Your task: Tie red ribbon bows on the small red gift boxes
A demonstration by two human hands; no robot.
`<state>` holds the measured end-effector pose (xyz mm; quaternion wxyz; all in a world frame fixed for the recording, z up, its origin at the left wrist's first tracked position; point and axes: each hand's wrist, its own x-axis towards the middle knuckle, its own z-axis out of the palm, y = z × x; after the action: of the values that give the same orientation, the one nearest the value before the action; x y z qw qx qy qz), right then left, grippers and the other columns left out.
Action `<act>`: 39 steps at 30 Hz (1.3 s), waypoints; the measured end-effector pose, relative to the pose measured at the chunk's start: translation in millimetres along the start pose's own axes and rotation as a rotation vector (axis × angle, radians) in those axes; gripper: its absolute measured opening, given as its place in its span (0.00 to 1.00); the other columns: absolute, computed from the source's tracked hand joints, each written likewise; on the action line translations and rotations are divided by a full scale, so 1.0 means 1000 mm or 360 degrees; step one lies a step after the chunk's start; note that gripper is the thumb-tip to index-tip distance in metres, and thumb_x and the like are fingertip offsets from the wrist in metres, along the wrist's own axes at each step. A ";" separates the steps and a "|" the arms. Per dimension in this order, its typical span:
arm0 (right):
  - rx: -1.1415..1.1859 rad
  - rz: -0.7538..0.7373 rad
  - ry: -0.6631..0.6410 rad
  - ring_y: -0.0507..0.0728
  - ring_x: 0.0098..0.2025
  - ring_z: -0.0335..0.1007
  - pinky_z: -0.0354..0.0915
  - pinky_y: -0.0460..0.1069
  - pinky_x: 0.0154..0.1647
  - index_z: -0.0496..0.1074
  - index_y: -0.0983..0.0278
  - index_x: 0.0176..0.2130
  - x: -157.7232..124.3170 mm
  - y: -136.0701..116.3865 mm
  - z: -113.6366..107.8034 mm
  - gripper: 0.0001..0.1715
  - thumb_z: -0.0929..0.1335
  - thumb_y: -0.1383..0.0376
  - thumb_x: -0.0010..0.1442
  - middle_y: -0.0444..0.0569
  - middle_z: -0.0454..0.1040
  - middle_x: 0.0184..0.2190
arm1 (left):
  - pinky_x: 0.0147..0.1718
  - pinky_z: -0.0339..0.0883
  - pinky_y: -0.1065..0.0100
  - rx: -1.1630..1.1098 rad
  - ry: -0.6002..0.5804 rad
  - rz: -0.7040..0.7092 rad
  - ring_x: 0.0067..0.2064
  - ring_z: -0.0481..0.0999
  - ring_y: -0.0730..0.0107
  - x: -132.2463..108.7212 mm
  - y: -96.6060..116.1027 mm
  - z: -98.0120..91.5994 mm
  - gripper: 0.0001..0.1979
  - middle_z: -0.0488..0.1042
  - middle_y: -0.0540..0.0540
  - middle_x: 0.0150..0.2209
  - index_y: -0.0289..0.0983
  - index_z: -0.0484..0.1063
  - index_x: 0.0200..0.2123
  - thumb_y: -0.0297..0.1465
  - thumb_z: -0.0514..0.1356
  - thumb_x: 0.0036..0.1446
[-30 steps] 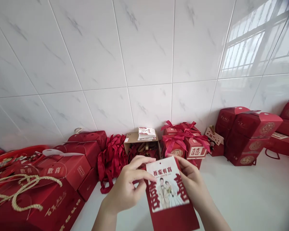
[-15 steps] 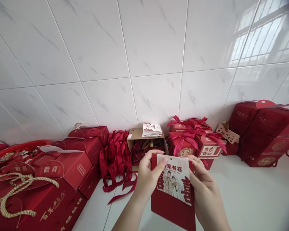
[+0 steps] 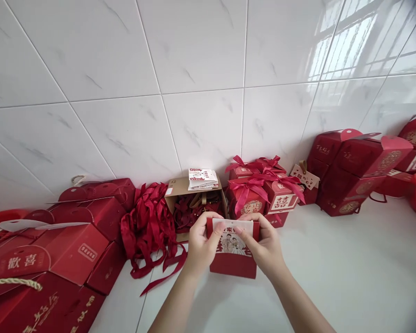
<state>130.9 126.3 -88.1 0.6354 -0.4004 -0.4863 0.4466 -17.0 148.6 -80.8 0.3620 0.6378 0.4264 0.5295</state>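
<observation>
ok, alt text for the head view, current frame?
Left hand and right hand hold a flat red paper sleeve, thumbs on its white illustrated card. Behind it, along a white tiled wall: a heap of red satin ribbons, an open brown cardboard box and red bow-tied gift boxes.

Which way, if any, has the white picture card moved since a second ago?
Yes: the white picture card has slid deeper into the red envelope, and nearer the cardboard box.

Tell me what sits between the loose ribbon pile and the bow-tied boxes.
Head view: an open cardboard box sits there, with a stack of printed cards resting on its rim.
</observation>
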 end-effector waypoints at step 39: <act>-0.0236 0.0350 -0.0494 0.56 0.30 0.69 0.64 0.48 0.30 0.68 0.62 0.26 0.016 0.016 -0.038 0.17 0.74 0.54 0.48 0.44 0.73 0.28 | 0.50 0.66 0.56 0.0984 0.0362 0.0054 0.48 0.73 0.57 0.030 -0.097 -0.058 0.13 0.74 0.42 0.44 0.41 0.74 0.45 0.30 0.55 0.57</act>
<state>167.5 143.3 -106.9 0.4691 -0.4231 -0.5632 0.5326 -87.4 213.1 -148.3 0.0923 0.6613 0.5940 0.4487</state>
